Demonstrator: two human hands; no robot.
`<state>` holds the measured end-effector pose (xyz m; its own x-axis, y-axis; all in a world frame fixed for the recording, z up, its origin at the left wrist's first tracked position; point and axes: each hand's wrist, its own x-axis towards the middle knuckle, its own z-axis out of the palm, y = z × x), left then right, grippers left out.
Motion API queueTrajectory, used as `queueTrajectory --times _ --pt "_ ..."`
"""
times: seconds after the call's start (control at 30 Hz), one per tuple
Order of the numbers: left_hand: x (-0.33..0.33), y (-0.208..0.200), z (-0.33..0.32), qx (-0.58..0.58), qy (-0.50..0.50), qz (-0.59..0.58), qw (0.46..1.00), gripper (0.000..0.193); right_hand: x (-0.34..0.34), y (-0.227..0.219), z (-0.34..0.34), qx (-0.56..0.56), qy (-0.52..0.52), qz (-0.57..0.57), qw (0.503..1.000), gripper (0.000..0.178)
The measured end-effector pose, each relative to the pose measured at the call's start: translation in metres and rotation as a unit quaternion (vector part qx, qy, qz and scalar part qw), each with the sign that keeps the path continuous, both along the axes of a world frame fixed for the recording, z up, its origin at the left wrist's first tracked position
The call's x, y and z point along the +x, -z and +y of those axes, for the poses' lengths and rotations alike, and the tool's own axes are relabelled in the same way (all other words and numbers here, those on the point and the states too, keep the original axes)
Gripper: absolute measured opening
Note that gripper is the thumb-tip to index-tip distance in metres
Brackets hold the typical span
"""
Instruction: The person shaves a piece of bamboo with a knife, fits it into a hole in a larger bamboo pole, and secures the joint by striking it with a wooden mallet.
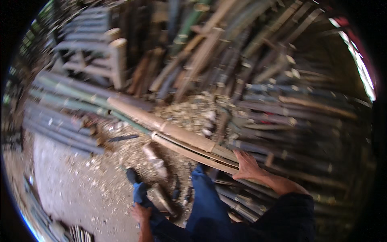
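A long tan bamboo pole (181,132), split lengthwise, slants from the upper left down to my right hand (248,166). Fingers and thumb of that hand grip its near end from opposite sides. Beneath it runs a paler split strip (187,154), a narrow dark gap between the two; its near end also reaches the right hand. Lower left, my left hand (141,212) rests against my blue trouser leg (158,218). Motion blur hides how its fingers lie, and I see no tool in it.
Bamboo poles (60,123) lie stacked at the left. More poles and split lengths (290,109) fill the right and back. A slatted bamboo chair (86,48) stands far left. Wood chips (117,161) litter the ground, with a short log piece (154,160) among them.
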<state>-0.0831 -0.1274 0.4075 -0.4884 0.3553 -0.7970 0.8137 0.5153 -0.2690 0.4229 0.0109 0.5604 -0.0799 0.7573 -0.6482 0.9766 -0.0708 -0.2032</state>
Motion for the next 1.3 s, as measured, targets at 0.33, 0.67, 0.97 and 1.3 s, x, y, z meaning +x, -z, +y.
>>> queueTrajectory --times 0.33,0.67,0.97,1.3 --pt "0.063 -0.030 0.002 0.075 -0.058 -0.077 0.992 0.087 0.208 -0.285 -0.112 -0.047 0.096 -0.253 0.961 0.117" --pt "0.117 -0.040 0.008 0.217 -0.056 -0.120 0.967 0.071 0.386 -0.363 -0.132 0.027 0.092 -0.344 0.934 0.123" --pt "0.141 -0.040 -0.005 0.292 -0.096 -0.111 0.945 0.068 0.513 -0.338 -0.022 -0.057 0.162 -0.346 0.922 0.117" --pt "0.111 -0.028 -0.045 0.286 -0.154 -0.199 0.925 0.065 0.575 -0.251 0.131 -0.177 0.042 -0.423 0.888 0.119"
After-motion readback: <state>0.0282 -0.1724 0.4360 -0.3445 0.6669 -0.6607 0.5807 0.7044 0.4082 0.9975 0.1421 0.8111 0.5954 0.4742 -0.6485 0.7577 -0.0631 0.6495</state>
